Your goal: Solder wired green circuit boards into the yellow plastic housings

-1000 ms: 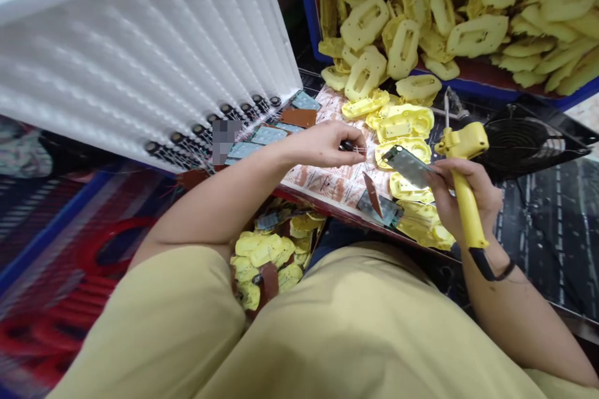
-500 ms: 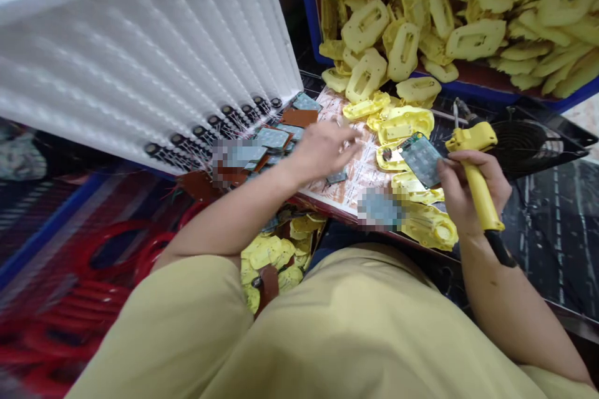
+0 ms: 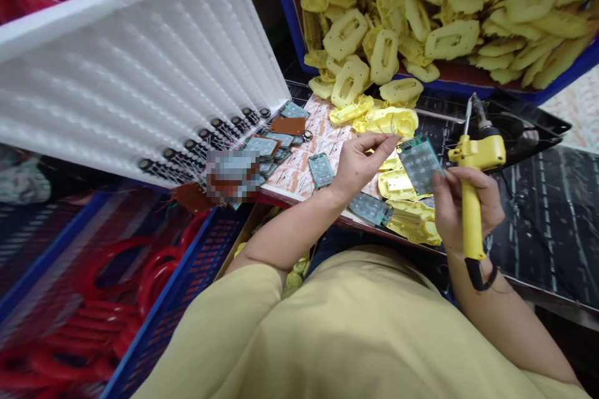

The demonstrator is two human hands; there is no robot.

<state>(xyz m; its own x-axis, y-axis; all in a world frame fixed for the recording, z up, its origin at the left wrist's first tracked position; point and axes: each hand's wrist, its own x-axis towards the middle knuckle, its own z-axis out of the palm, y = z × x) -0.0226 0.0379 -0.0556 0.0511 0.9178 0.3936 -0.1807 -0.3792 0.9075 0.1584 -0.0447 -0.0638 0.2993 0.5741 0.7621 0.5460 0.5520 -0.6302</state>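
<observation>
Circuit board (image 3: pixel 420 166) and yellow soldering gun (image 3: pixel 473 218) gripped in right hand (image 3: pixel 489 202); left hand (image 3: pixel 359 161) pinched, contents unclear; likely positioning step, next needing steady alignment.

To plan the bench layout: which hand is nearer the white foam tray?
Left. The left hand is right of the white foam tray, with a loose board between; the right hand is farther right, holding a yellow tool and another board.

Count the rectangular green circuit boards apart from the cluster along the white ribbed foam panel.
3: one board in the right hand; a second left of the left hand; a third by the white patterned worktop's near edge. The left forearm may hide others.
</observation>
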